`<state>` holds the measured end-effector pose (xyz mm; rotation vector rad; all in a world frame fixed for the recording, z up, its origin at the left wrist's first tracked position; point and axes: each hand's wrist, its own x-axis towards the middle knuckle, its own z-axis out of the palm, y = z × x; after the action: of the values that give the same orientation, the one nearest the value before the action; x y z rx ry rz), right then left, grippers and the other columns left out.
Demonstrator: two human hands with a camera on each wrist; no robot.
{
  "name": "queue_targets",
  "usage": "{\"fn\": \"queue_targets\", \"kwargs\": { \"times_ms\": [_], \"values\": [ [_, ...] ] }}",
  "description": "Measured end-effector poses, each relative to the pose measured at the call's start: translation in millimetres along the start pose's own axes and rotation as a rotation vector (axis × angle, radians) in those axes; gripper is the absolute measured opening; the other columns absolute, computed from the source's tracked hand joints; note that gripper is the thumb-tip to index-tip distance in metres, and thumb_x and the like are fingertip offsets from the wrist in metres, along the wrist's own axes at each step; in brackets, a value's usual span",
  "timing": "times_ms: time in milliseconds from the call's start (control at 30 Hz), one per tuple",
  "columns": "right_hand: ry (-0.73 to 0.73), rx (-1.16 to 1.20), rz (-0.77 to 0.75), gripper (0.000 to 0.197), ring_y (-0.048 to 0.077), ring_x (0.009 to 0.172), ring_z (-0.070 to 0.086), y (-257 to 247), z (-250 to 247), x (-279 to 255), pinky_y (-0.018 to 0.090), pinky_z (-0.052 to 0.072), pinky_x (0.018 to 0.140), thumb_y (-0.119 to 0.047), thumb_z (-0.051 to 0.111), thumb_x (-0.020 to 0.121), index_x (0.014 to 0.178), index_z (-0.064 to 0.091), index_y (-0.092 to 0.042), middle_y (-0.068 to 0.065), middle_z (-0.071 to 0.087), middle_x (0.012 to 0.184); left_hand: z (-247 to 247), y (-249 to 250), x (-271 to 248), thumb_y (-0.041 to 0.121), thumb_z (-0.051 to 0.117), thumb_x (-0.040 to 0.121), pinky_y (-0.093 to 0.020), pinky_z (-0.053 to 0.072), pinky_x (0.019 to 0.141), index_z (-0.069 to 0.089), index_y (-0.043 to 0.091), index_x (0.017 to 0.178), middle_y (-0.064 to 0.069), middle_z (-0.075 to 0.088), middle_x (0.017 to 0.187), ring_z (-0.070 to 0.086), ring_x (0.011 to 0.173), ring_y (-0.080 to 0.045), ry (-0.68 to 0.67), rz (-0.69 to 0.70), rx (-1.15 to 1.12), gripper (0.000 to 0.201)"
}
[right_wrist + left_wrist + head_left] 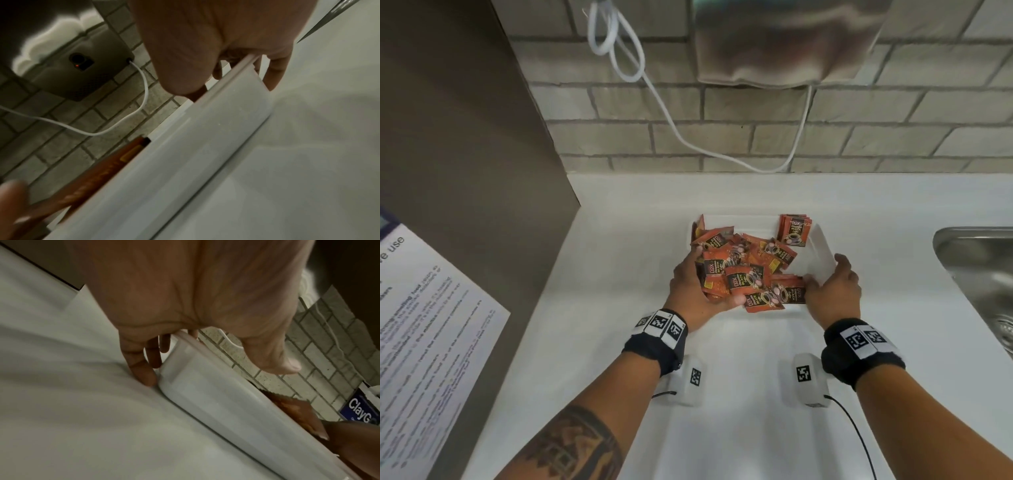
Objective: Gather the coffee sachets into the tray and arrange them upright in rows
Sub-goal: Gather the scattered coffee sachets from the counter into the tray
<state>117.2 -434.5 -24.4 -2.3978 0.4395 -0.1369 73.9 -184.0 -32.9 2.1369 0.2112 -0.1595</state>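
sachets lie in a loose heap in the white tray on the counter. left hand at tray's 8 o'clock, right hand at 4, fingers curled over the rims. upright stack at 1 o'clock corner.

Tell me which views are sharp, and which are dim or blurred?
Head view: bright, sachets legible, brick lines bent by the wide lens. Left wrist view: dim, tray soft, left hand blurred. Right wrist view: dim, right hand out of focus.
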Motion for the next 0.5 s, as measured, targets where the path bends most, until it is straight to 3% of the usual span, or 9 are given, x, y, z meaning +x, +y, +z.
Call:
{"fn": "queue_targets", "kwargs": {
  "times_ms": [167, 500],
  "values": [
    [-0.011, -0.007, -0.021, 0.070, 0.049, 0.121, 0.046, -5, 11, -9, 0.055, 0.043, 0.098, -0.018, 0.065, 0.090, 0.148, 0.028, -0.005, 0.026, 0.045, 0.136, -10, -9, -4, 0.069, 0.090, 0.047, -0.051, 0.038, 0.115, 0.009, 0.039, 0.153, 0.000, 0.026, 0.151, 0.034, 0.142, -0.025, 0.068, -0.024, 0.000, 0.137],
    [-0.088, 0.013, -0.099, 0.064, 0.042, 0.117, 0.048, -17, 37, -51, 0.053, 0.046, 0.098, -0.014, 0.065, 0.090, 0.144, 0.032, -0.006, 0.021, 0.045, 0.130, -55, -35, -39, 0.054, 0.095, 0.053, -0.047, 0.045, 0.109, 0.008, 0.037, 0.154, -0.004, 0.027, 0.148, 0.040, 0.137, -0.028, 0.125, -0.095, 0.029, 0.135]
  ]
}}
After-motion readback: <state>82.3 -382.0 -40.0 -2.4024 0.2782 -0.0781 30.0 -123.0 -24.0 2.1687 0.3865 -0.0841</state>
